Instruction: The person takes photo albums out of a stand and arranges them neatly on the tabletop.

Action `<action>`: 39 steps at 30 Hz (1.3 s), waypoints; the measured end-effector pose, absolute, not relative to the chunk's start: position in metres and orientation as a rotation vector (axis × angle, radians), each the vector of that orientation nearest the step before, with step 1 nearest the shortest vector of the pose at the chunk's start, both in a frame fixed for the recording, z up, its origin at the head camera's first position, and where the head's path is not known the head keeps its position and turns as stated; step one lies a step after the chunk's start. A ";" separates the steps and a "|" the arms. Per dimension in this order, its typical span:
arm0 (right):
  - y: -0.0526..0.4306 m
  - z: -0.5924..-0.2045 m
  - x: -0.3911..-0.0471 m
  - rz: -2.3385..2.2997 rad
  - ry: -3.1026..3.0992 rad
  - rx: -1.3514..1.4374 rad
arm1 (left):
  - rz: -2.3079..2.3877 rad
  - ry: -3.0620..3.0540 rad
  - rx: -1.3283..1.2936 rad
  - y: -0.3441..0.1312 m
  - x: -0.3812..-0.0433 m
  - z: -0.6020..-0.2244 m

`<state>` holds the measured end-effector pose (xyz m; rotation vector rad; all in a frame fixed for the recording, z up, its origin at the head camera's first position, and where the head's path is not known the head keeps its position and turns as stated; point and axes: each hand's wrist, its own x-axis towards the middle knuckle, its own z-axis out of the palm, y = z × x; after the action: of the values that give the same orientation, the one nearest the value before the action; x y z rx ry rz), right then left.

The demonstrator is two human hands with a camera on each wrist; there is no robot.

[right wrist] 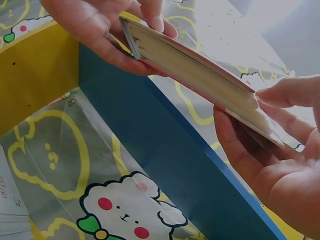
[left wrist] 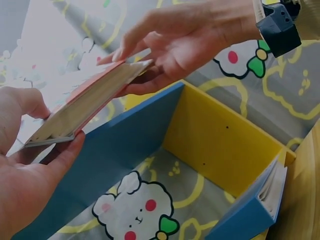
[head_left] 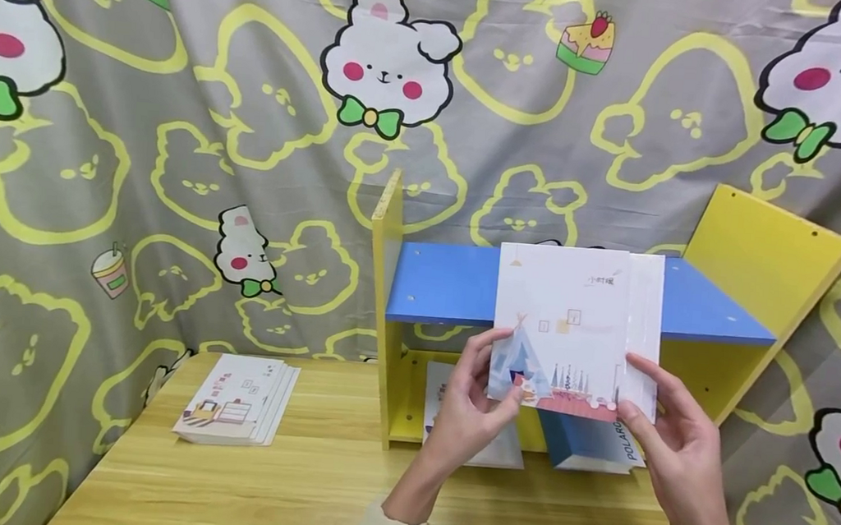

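Note:
A square white book [head_left: 559,327] with a teepee picture on its cover is held up in front of the shelf by both hands. At the book's lower left, my left hand [head_left: 471,398] pinches the edge, thumb on the front. My right hand [head_left: 683,448] grips the lower right side, where a paler white strip [head_left: 645,313] sticks out past the cover. From the left wrist view the book's page edges [left wrist: 82,102] face the camera. In the right wrist view the right thumb and fingers lie on opposite faces of the book [right wrist: 195,70].
Behind the book stands a shelf with a blue board [head_left: 441,281] and yellow sides [head_left: 769,265]. Below it stand a white book [head_left: 498,450] and a blue one [head_left: 584,444]. A stack of white books [head_left: 239,401] lies left on the wooden table [head_left: 262,489], before a patterned curtain [head_left: 183,71].

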<state>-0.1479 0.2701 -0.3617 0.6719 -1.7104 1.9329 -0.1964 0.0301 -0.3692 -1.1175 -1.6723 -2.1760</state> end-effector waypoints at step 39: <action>0.255 -0.361 -0.145 1.805 -1.925 0.675 | -2.113 -1.606 -1.089 -0.003 -0.185 -0.379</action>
<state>-0.1446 0.2545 -0.3615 0.6748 -1.9254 1.8048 -0.1847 -0.0030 -0.3793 -1.0890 -1.6060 -2.1129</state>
